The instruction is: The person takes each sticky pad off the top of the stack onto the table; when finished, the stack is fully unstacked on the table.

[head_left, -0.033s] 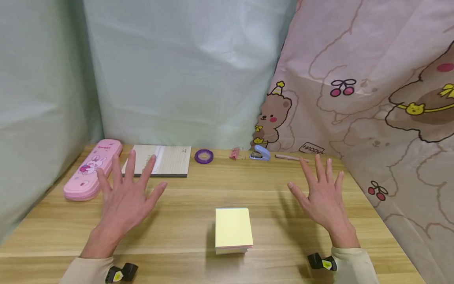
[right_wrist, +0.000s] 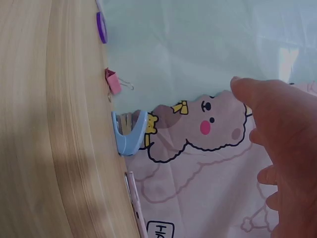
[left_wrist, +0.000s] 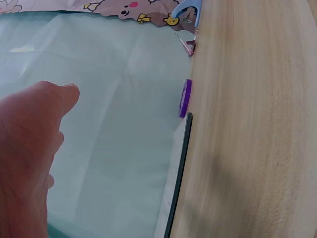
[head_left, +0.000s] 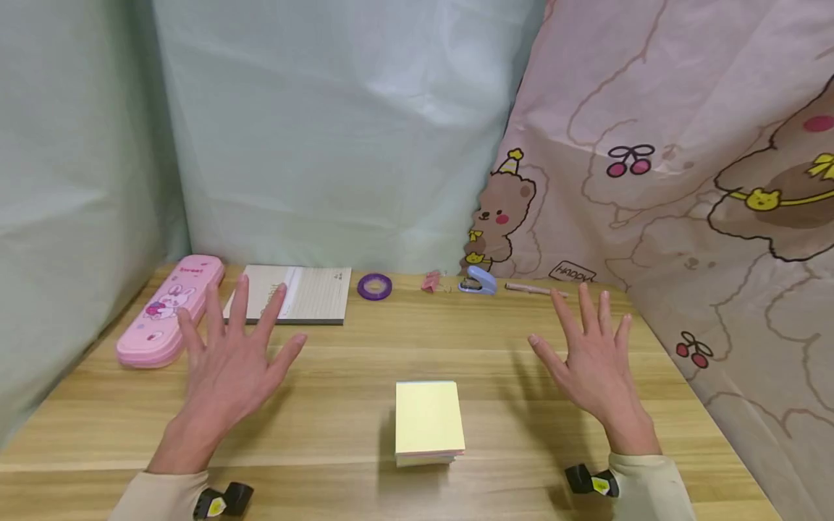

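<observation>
My left hand hovers above the table with fingers spread straight, holding nothing. In the head view its fingertips overlap a beige notepad and the edge of a pink pencil case. On the other side my right hand is also raised, palm down and fingers fanned out, with nothing in it. Its index fingertip overlaps the end of a pale pink pen. Between the hands stands a stack of sticky notes, yellow on top, untouched. Both wrist views show the thumb held out, away from the table.
Along the back of the wooden table lie a purple tape roll, a pink binder clip and a small light-blue tool with metal parts. A pale green curtain hangs behind, and a pink bear-print cloth bounds the right.
</observation>
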Motion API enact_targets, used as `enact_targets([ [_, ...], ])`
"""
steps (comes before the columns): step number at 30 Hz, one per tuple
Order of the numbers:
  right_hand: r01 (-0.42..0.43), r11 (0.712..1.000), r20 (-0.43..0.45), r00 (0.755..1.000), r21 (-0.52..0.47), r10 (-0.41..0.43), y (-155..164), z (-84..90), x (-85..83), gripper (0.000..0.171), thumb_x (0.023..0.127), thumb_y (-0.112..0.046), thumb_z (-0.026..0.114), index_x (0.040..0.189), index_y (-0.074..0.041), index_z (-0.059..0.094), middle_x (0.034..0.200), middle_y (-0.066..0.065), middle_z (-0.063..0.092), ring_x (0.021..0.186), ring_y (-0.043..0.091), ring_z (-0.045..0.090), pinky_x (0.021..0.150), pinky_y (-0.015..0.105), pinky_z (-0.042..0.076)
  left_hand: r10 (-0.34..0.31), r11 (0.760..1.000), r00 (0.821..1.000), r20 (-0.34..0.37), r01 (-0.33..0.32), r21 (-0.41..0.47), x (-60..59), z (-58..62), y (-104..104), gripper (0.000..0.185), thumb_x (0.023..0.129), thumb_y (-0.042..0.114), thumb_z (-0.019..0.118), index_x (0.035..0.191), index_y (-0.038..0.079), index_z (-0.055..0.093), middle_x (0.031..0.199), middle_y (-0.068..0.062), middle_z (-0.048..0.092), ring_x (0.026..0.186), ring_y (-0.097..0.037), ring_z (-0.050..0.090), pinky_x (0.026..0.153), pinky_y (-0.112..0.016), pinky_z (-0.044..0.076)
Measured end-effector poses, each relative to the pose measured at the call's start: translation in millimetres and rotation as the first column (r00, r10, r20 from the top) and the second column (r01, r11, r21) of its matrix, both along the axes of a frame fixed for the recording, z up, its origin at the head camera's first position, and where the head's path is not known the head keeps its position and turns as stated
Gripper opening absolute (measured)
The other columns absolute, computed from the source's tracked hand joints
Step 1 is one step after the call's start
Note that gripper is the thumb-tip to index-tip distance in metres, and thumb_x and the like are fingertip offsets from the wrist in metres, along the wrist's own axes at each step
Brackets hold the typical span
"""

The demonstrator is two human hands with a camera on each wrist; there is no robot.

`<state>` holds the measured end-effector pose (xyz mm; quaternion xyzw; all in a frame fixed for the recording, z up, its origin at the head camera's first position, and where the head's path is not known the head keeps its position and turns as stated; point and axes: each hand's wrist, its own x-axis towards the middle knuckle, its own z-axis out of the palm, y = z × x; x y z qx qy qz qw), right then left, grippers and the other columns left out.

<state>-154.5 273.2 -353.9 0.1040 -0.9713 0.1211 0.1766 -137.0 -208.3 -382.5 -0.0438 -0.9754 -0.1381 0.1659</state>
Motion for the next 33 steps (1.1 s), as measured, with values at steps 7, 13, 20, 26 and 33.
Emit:
enact_targets([
  [7, -0.121, 0.977, 0.077, 0.988, -0.175, 0.136, -8, 4.7, 3.9, 0.080, 0.103, -0.046, 0.066, 0.168, -0.018, 0.029, 0.175, 0.023, 0.017, 0.160, 0.054, 0.011, 0.119, 0.083, 0.010, -0.042, 0.998, 0.999, -0.001, 0.042, 0.037, 1.1, 1.2, 5, 0.081, 0.105, 0.065, 0.045, 0.170, 0.023, 0.023, 0.175, -0.027, 0.002, 0.158, -0.055, -0.016, 0.115, -0.083, -0.016],
  [13, -0.358, 0.829, 0.167, 0.871, -0.429, 0.463, -36, 8.6, 20.3, 0.072, 0.094, -0.030, 0.081, 0.158, -0.020, 0.049, 0.157, 0.009, 0.055, 0.143, 0.036, 0.053, 0.114, 0.063, 0.044, -0.269, 0.944, 0.959, 0.089, 0.244, 0.222, 14.1, 17.8, 31, 0.076, 0.104, 0.055, 0.058, 0.166, 0.016, 0.034, 0.170, -0.023, 0.031, 0.158, -0.053, 0.016, 0.121, -0.080, -0.001],
  [20, -0.461, 0.710, 0.252, 0.715, -0.532, 0.652, -62, 3.0, 32.0, 0.080, 0.082, -0.034, 0.093, 0.152, -0.028, 0.053, 0.139, -0.008, 0.065, 0.123, 0.016, 0.063, 0.103, 0.036, 0.054, -0.515, 0.811, 0.839, 0.177, 0.409, 0.420, 37.9, 26.1, 66, 0.079, 0.092, 0.058, 0.076, 0.158, 0.025, 0.049, 0.156, -0.004, 0.055, 0.143, -0.035, 0.053, 0.114, -0.064, 0.045],
  [26, -0.465, 0.714, 0.310, 0.677, -0.523, 0.667, -71, -2.0, 35.0, 0.083, 0.077, -0.041, 0.095, 0.148, -0.024, 0.054, 0.130, -0.005, 0.064, 0.113, 0.026, 0.064, 0.096, 0.037, 0.056, -0.583, 0.770, 0.761, 0.286, 0.404, 0.494, 43.8, 16.5, 85, 0.097, 0.077, 0.061, 0.088, 0.158, 0.025, 0.048, 0.145, 0.003, 0.058, 0.134, -0.024, 0.057, 0.109, -0.058, 0.050],
  [33, -0.497, 0.714, 0.307, 0.669, -0.493, 0.677, -74, -3.6, 35.1, 0.084, 0.073, -0.042, 0.098, 0.142, -0.019, 0.056, 0.130, -0.005, 0.063, 0.113, 0.026, 0.063, 0.093, 0.038, 0.058, -0.620, 0.743, 0.727, 0.295, 0.422, 0.520, 43.9, 2.2, 99, 0.100, 0.074, 0.058, 0.091, 0.157, 0.025, 0.046, 0.139, 0.009, 0.058, 0.125, -0.018, 0.059, 0.098, -0.045, 0.055],
])
